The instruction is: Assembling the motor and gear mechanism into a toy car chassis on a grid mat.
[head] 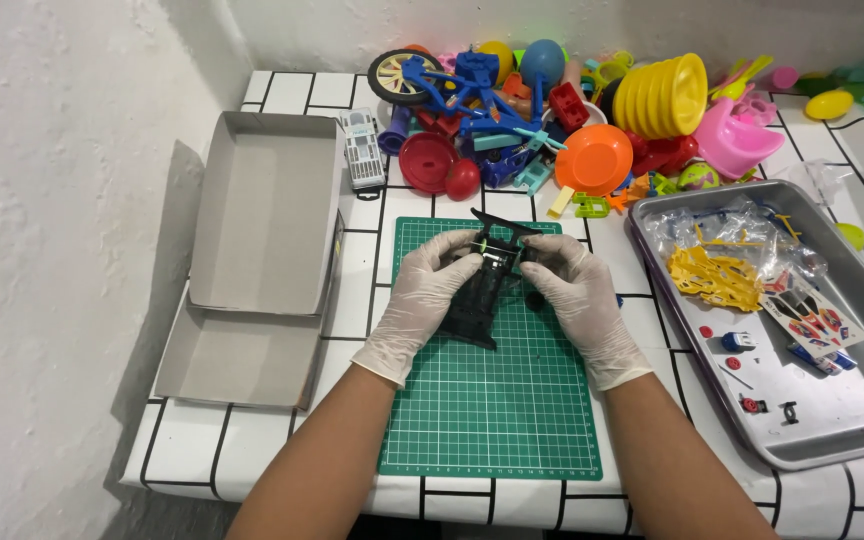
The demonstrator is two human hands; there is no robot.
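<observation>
I hold a black plastic model car chassis [479, 290] just above the green cutting mat [492, 400], my gloved left hand [430, 290] gripping its left side and my gloved right hand [574, 290] pinching its upper right end. To my right, a metal tray [852, 420] carries yellow parts [717, 278] in clear bags, a sticker sheet [814, 322] and small pieces. To my left, an open cardboard box [267, 215] rests on its lid. Colourful plastic toys [552, 110] crowd the back of the tiled table [282, 95].
</observation>
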